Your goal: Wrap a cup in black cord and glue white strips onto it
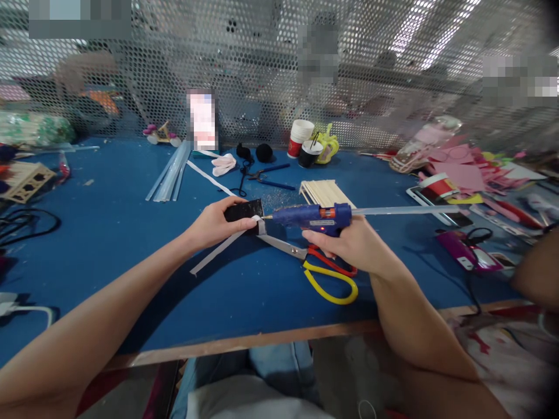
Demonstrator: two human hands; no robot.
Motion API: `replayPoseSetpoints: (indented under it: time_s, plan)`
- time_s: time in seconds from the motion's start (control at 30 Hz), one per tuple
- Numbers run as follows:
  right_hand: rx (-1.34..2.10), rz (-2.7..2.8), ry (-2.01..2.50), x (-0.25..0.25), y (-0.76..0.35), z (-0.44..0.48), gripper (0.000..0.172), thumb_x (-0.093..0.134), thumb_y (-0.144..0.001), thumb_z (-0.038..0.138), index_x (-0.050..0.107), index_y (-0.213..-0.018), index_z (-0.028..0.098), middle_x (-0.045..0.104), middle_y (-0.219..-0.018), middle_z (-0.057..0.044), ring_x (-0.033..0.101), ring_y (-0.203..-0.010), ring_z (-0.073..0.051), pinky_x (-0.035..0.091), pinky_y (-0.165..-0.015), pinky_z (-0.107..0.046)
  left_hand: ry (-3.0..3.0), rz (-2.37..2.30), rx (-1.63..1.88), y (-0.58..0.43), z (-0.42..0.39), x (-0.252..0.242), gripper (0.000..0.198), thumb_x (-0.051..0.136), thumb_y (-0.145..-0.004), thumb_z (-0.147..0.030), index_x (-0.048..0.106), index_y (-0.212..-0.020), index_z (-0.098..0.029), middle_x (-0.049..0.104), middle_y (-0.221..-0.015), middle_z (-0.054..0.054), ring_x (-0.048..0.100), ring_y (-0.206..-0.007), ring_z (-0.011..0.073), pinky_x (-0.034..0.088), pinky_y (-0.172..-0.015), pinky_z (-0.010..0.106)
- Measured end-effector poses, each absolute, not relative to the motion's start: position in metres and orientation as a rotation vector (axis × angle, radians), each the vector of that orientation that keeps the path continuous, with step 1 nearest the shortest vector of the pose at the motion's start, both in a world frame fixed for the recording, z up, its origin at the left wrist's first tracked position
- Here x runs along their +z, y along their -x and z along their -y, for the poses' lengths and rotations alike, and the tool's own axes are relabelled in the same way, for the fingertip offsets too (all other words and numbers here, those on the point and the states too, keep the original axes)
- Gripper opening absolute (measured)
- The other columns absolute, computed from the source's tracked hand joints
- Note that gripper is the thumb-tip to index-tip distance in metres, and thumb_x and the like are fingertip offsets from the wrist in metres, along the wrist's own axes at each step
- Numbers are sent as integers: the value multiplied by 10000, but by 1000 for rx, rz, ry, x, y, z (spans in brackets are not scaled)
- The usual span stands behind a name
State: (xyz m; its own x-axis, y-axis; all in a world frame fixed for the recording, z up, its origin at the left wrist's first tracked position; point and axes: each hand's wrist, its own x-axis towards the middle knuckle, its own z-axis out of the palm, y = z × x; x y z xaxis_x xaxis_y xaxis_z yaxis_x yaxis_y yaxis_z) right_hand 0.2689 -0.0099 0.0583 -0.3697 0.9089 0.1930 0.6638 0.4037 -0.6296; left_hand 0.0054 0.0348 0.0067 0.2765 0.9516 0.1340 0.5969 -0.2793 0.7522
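Note:
My left hand (218, 224) is closed on a black block (247, 210), with the thumb pressing a white ribbon (217, 254) against its end. My right hand (349, 238) grips a blue hot glue gun (301, 215), whose small light glows red. The gun's nozzle points left and meets or nearly meets the ribbon at the block's end; I cannot tell which. A long clear glue stick (406, 210) juts from its back. Below both hands lie scissors (332, 285) with one yellow and one red handle, blades toward the block.
Behind my hands are loose glue sticks (168, 174), blue-handled pliers (273, 176), a stick-built piece (325, 189) and paper cups (301, 137). A lit phone (203, 119) stands against the perforated metal screen (257, 75). Pink paper (454, 160) and a purple box (469, 251) lie right, near another person's arm (539, 267).

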Motion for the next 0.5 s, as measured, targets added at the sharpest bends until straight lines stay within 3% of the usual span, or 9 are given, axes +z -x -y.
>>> replayPoseSetpoints:
  time_s: [0.5]
  plan:
    - [581,2083,1343,58,-267,7,302,585,-803,369,546,-568,183,514,-432,30,513,-475,-123,433,-530,-261,-2291,-1197,971,-7,-32,2,599,672,-675,-534,554,-1143,-177,627,-1103,104,593,-1009,237,464,-872,357]
